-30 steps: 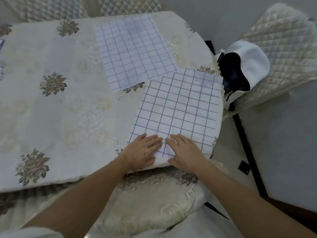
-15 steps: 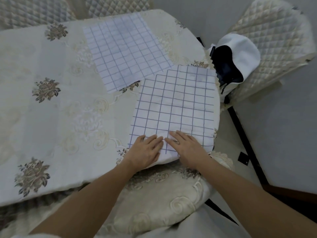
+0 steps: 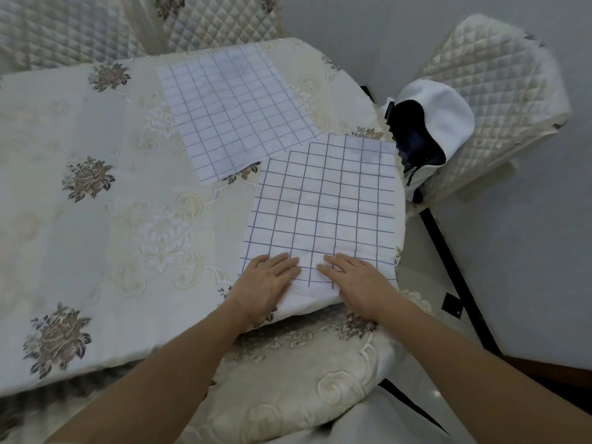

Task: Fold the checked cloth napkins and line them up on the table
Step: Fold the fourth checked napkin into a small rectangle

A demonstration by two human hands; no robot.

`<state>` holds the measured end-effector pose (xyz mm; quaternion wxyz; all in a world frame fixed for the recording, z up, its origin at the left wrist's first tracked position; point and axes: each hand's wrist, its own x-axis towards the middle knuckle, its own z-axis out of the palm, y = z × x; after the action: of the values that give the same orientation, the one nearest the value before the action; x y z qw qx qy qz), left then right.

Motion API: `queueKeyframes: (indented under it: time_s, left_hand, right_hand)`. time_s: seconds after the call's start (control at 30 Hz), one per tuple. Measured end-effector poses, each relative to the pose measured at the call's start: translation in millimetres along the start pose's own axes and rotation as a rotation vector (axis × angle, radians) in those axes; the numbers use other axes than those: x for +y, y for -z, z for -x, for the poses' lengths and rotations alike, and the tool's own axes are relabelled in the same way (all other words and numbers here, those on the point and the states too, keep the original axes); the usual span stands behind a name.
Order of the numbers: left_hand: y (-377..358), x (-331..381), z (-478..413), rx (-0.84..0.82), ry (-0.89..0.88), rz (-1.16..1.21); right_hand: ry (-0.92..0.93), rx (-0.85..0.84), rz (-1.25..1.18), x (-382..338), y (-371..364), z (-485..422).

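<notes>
Hands flat, fingers straight: left hand and right hand press the near edge of the near napkin at the table edge, likely pinning it for a fold, far napkin lying just beyond.

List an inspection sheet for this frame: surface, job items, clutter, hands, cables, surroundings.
Surface: table, draped in cream floral embroidery.
Job's things: near napkin flat at the table's near right corner; far napkin flat beyond it, angled differently.
Clutter: white-and-dark garment on the right chair.
Grippers: left hand and right hand flat, fingers straight, pressing the near napkin's near edge.
Cables: nothing seen.
Surroundings: back chairs quilted like the right one; grey floor.
</notes>
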<state>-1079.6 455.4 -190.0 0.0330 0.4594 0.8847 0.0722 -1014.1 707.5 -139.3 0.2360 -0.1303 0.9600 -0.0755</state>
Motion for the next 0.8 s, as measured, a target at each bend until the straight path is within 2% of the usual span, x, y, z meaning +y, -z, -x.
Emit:
queueKeyframes:
  time_s: [0.27,0.5,0.6,0.8]
  left_hand:
    - [5,-3,14,-0.105,0.142,0.172]
    - [23,34,10,0.094,0.100,0.136]
    - [28,53,-5,0.097,0.171,0.196]
    - [45,104,-38,0.148,0.320,0.276]
  right_hand:
    - [0.021,-0.035,0.055,29,25,15]
    - [0.090,-0.020,0.095,74,42,23]
    - [0.140,0.042,0.079,98,45,26]
    - [0.161,0.047,0.062,143,58,40]
